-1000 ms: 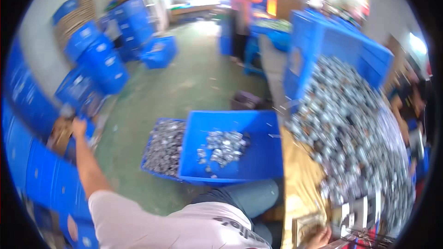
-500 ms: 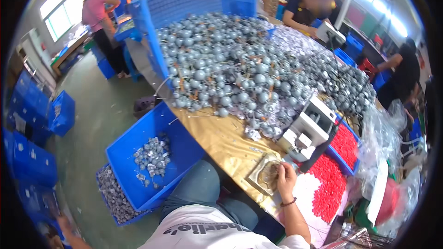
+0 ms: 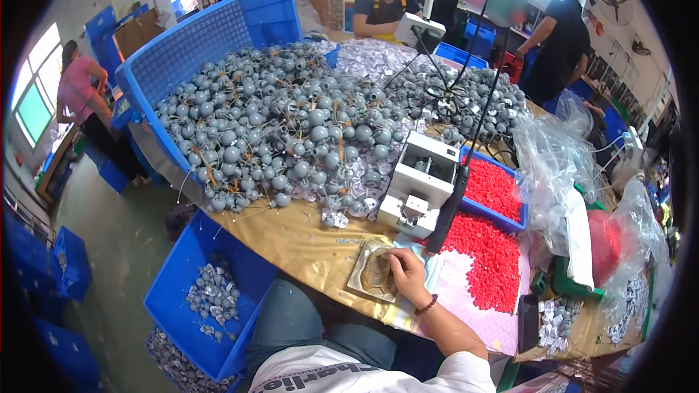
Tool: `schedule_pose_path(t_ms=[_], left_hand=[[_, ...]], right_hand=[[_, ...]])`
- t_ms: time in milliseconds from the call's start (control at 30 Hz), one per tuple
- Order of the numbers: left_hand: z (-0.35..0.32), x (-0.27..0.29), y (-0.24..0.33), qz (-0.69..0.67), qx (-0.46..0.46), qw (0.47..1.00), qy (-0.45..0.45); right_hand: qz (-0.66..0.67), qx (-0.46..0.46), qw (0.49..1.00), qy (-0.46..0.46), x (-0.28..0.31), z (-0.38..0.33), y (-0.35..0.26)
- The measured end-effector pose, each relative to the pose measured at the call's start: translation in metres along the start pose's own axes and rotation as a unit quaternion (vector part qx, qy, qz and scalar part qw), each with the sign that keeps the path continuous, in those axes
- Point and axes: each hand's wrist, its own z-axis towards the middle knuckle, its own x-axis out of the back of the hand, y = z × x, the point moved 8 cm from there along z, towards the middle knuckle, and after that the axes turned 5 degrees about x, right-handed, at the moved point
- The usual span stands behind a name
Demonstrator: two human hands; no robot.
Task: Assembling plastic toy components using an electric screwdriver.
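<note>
My right hand (image 3: 409,274), with a beaded bracelet on the wrist, is at the right edge of a square, pale dish (image 3: 362,276) with a round brownish hollow. Its fingers are bent together, and whatever they hold, if anything, is hidden. My left hand is out of view. Just beyond the dish stands a small white bench machine (image 3: 421,188) with a black cable. Small red parts (image 3: 477,258) lie to the right of my hand on a pink sheet (image 3: 459,298).
Grey balls with wires (image 3: 291,131) heap across the table before a tipped blue crate (image 3: 211,22). Another blue bin (image 3: 175,284) with grey parts stands left of my legs. Clear plastic bags (image 3: 561,153) lie at right. Several people work farther back.
The view has turned to the right, so the table appears farther left. A blurred forearm at the lower left has gone from view. My right hand stays at the dish.
</note>
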Motion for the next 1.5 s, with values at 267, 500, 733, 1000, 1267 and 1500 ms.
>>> schedule_pose_path(t_ms=[267, 500, 733, 1000, 1267, 1500], left_hand=[[-0.026, 0.044, -0.030, 0.051, -0.114, 0.991, 0.049], [-0.147, 0.064, 0.330, 0.013, -0.454, 0.891, 0.004], [-0.195, 0.060, 0.435, 0.035, -0.623, 0.781, 0.010], [-0.225, 0.042, 0.528, 0.034, -0.682, 0.729, -0.056], [-0.240, 0.033, 0.583, -0.002, -0.750, 0.660, -0.038], [-0.236, 0.044, 0.592, -0.095, -0.763, 0.639, 0.010]], right_hand=[[-0.011, 0.022, 1.000, -0.007, 0.001, 0.000, -0.003], [0.007, 0.023, 1.000, -0.011, 0.006, 0.008, -0.023], [0.080, 0.356, 0.921, -0.134, 0.065, 0.037, -0.258], [0.141, 0.420, 0.830, -0.339, 0.051, -0.010, -0.363], [0.237, 0.377, 0.889, -0.107, 0.053, -0.025, -0.331], [0.281, 0.321, 0.902, -0.058, 0.097, -0.018, -0.261]])
